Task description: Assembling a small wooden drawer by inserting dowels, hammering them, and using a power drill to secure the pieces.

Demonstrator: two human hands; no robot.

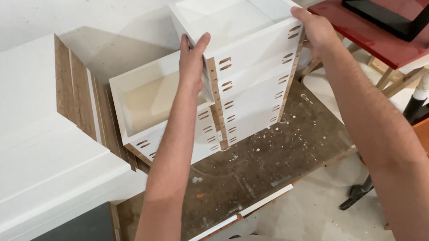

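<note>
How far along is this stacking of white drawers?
Done: the tall stack holds several drawers, beside a shorter stack. In hand: the left hand and right hand grip the top drawer by its sides. Left: the pictures don't show whether more drawers wait.

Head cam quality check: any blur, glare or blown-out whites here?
Head view: sharp overall, with no motion blur on the left hand or right hand. The stacked white open-topped drawer boxes are evenly lit, their inner faces near clipping. A soft shadow falls on the white wall. There is mild gloss on the red tabletop. Straight edges bow slightly towards the frame borders.
</note>
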